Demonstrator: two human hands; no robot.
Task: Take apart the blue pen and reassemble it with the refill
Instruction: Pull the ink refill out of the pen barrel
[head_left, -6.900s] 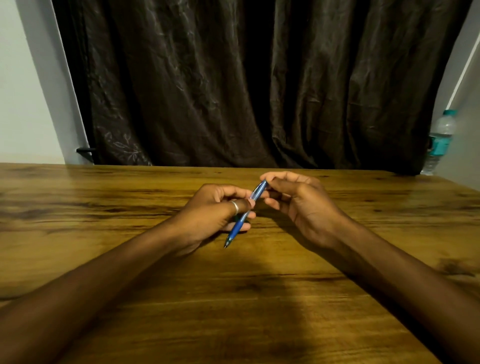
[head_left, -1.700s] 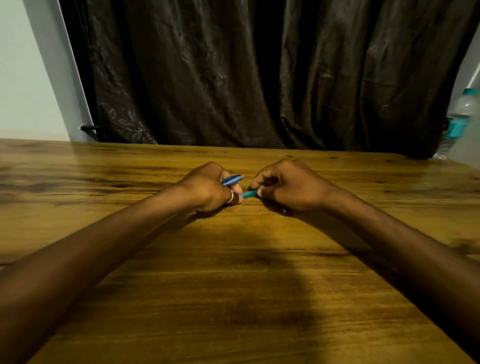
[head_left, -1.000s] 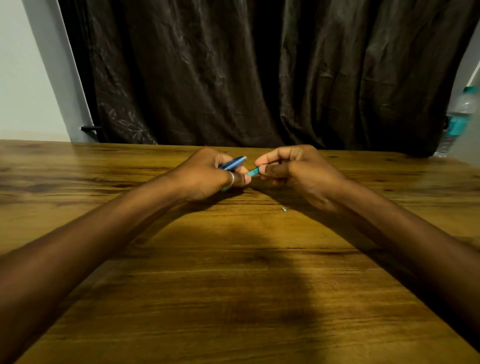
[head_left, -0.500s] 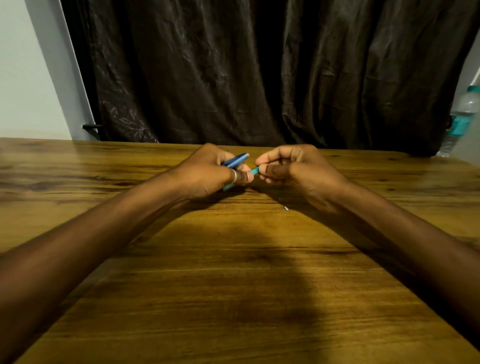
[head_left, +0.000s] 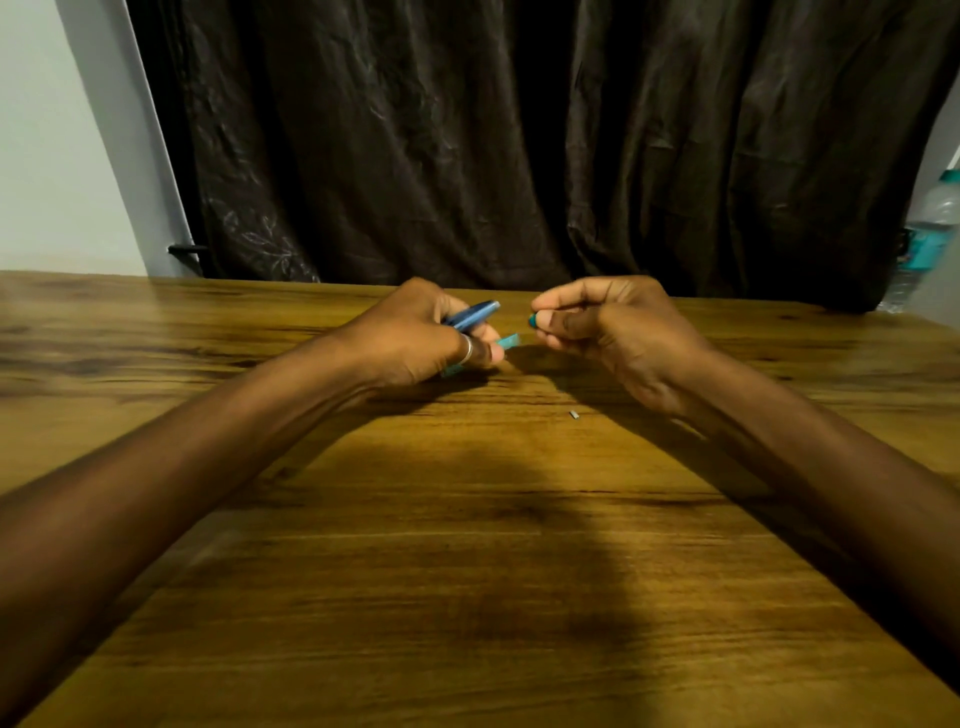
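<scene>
My left hand is closed around two pen parts: a blue pen barrel sticking out above my thumb, and a teal tube piece poking out past my ring finger. My right hand is held a short gap to the right, its thumb and forefinger pinching a small teal pen piece of which only the tip shows. Both hands hover just over the wooden table. A tiny metal bit lies on the wood below my right hand.
A dark curtain hangs along the table's far edge. A plastic water bottle stands at the far right. A pale wall is at the left.
My hands were joined at the teal part half a second ago. They have now drawn apart, each keeping a teal piece. Earlier still the pen was whole.
</scene>
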